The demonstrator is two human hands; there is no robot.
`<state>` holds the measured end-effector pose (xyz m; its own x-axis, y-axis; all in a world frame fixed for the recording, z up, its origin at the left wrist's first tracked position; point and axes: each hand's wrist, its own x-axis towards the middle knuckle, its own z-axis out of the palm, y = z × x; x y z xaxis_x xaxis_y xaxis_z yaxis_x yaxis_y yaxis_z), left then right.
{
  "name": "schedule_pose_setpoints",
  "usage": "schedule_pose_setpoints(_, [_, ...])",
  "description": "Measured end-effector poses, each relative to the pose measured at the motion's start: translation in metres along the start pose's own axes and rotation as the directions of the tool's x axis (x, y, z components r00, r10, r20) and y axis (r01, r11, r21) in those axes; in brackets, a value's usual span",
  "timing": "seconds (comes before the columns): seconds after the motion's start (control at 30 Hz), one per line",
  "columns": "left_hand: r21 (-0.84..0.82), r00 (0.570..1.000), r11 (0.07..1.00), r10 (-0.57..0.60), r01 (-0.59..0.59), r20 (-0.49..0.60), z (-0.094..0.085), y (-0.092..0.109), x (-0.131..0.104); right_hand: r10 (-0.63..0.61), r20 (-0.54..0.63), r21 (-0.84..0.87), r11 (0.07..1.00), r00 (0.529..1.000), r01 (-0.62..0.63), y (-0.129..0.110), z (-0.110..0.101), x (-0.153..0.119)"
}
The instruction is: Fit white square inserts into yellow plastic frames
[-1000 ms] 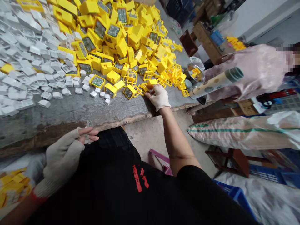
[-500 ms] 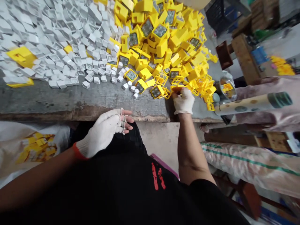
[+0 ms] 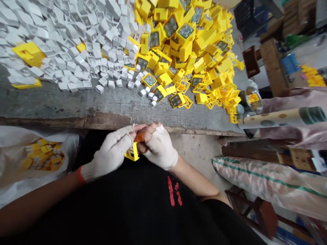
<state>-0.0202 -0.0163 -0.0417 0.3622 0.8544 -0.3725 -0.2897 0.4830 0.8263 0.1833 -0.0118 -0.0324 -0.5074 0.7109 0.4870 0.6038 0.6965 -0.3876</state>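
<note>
Both hands meet just in front of the table's edge, wearing white gloves with bare fingertips. My left hand (image 3: 112,148) has its fingers closed on a yellow frame (image 3: 132,152), which hangs below its fingertips. My right hand (image 3: 158,144) is closed beside it, touching the same piece; an orange item (image 3: 140,136) shows between the hands, partly covered by the fingers. Beyond them on the grey table (image 3: 63,105) lie a pile of white caps (image 3: 98,49) at the left and yellow housings (image 3: 186,51) at the centre right. Open yellow frames (image 3: 226,97) lie at the pile's right end.
A bag (image 3: 12,153) with yellow and white pieces stands at the lower left. Right of the yellow pile are a metal bowl (image 3: 255,102) and a patterned roll (image 3: 276,119). A wrapped bundle (image 3: 270,185) and a brown stool (image 3: 265,216) stand at the lower right.
My right hand has come back from the yellow pile to my left hand. A yellow frame is now between them, and my left fingers have closed on it. The view has shifted slightly.
</note>
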Motion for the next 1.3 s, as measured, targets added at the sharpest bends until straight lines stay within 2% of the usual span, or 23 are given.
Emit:
schedule_pose_setpoints(0.1, [0.231, 0.996, 0.973, 0.008, -0.029, 0.092, -0.013, -0.005, -0.015, -0.06, 0.073, 0.174, 0.984, 0.996, 0.046, 0.004, -0.003, -0.015])
schedule_pose_setpoints(0.13, [0.308, 0.99, 0.951, -0.014, -0.03, 0.139, -0.017, -0.003, -0.018, -0.035, 0.087, 0.245, 0.969, 0.996, 0.013, 0.011, -0.008, -0.019])
schedule_pose_setpoints(0.17, [0.381, 0.983, 0.924, -0.037, -0.034, 0.177, -0.02, 0.001, -0.02, 0.045, 0.083, 0.273, 0.96, 0.995, -0.067, 0.022, -0.014, -0.022])
schedule_pose_setpoints(0.2, [0.448, 0.977, 0.893, -0.054, -0.045, 0.205, -0.022, 0.005, -0.02, 0.173, 0.075, 0.249, 0.95, 0.982, -0.187, 0.036, -0.019, -0.024])
schedule_pose_setpoints(0.27, [0.579, 0.962, 0.81, -0.08, -0.089, 0.26, -0.024, 0.017, -0.017, 0.469, 0.004, 0.034, 0.883, 0.883, -0.468, 0.069, -0.027, -0.02])
schedule_pose_setpoints(0.3, [0.636, 0.95, 0.761, -0.085, -0.132, 0.3, -0.026, 0.021, -0.015, 0.556, -0.022, -0.079, 0.827, 0.831, -0.556, 0.084, -0.028, -0.015])
schedule_pose_setpoints(0.33, [0.679, 0.932, 0.709, -0.088, -0.189, 0.351, -0.027, 0.025, -0.012, 0.607, -0.026, -0.175, 0.779, 0.794, -0.602, 0.097, -0.026, -0.008])
schedule_pose_setpoints(0.4, [0.733, 0.888, 0.612, -0.104, -0.298, 0.448, -0.034, 0.028, -0.006, 0.645, -0.001, -0.306, 0.727, 0.764, -0.615, 0.113, -0.019, 0.007])
schedule_pose_setpoints(0.47, [0.757, 0.855, 0.54, -0.124, -0.368, 0.504, -0.045, 0.026, -0.002, 0.645, 0.026, -0.371, 0.715, 0.764, -0.592, 0.117, -0.01, 0.02])
schedule_pose_setpoints(0.53, [0.768, 0.831, 0.512, -0.169, -0.385, 0.53, -0.056, 0.025, 0.002, 0.633, 0.04, -0.376, 0.726, 0.773, -0.575, 0.114, -0.002, 0.029])
schedule_pose_setpoints(0.63, [0.766, 0.792, 0.528, -0.256, -0.366, 0.555, -0.067, 0.031, 0.006, 0.611, 0.051, -0.216, 0.779, 0.79, -0.589, 0.11, 0.002, 0.029])
schedule_pose_setpoints(0.7, [0.77, 0.768, 0.527, -0.3, -0.361, 0.566, -0.068, 0.039, 0.009, 0.605, 0.044, 0.052, 0.793, 0.795, -0.606, 0.106, -0.001, 0.024])
schedule_pose_setpoints(0.73, [0.774, 0.766, 0.524, -0.312, -0.355, 0.562, -0.067, 0.043, 0.01, 0.607, 0.035, 0.22, 0.77, 0.794, -0.599, 0.102, -0.003, 0.02])
schedule_pose_setpoints(0.8, [0.779, 0.798, 0.555, -0.306, -0.293, 0.519, -0.062, 0.049, 0.012, 0.623, 0.03, 0.527, 0.654, 0.781, -0.542, 0.091, -0.007, 0.012])
schedule_pose_setpoints(0.83, [0.766, 0.831, 0.602, -0.291, -0.226, 0.474, -0.059, 0.05, 0.012, 0.634, 0.047, 0.635, 0.577, 0.772, -0.513, 0.084, -0.01, 0.008])
schedule_pose_setpoints(0.9, [0.638, 0.918, 0.768, -0.209, -0.061, 0.338, -0.052, 0.048, 0.013, 0.64, 0.13, 0.763, 0.423, 0.757, -0.489, 0.069, -0.016, 0.003])
schedule_pose_setpoints(0.97, [0.336, 0.977, 0.942, -0.094, 0.025, 0.193, -0.042, 0.043, 0.014, 0.625, 0.221, 0.814, 0.305, 0.749, -0.495, 0.057, -0.02, 0.001])
schedule_pose_setpoints(1.03, [0.009, 0.996, 1.0, -0.014, 0.013, 0.088, -0.03, 0.037, 0.017, 0.607, 0.253, 0.836, 0.254, 0.754, -0.486, 0.049, -0.022, 0.001])
schedule_pose_setpoints(1.07, [-0.114, 0.998, 0.994, 0.006, 0.0, 0.06, -0.025, 0.033, 0.018, 0.603, 0.237, 0.846, 0.257, 0.762, -0.467, 0.047, -0.021, 0.001])
schedule_pose_setpoints(1.13, [-0.254, 0.999, 0.967, 0.012, -0.002, 0.04, -0.014, 0.028, 0.02, 0.599, 0.153, 0.862, 0.308, 0.786, -0.403, 0.043, -0.018, 0.002])
schedule_pose_setpoints(1.23, [-0.328, 0.999, 0.944, -0.002, 0.019, 0.053, -0.004, 0.02, 0.024, 0.586, -0.02, 0.855, 0.43, 0.81, -0.29, 0.038, -0.009, -0.002])
schedule_pose_setpoints(1.3, [-0.353, 0.997, 0.934, -0.021, 0.046, 0.074, -0.001, 0.016, 0.027, 0.577, -0.076, 0.816, 0.505, 0.813, -0.282, 0.035, -0.003, -0.008])
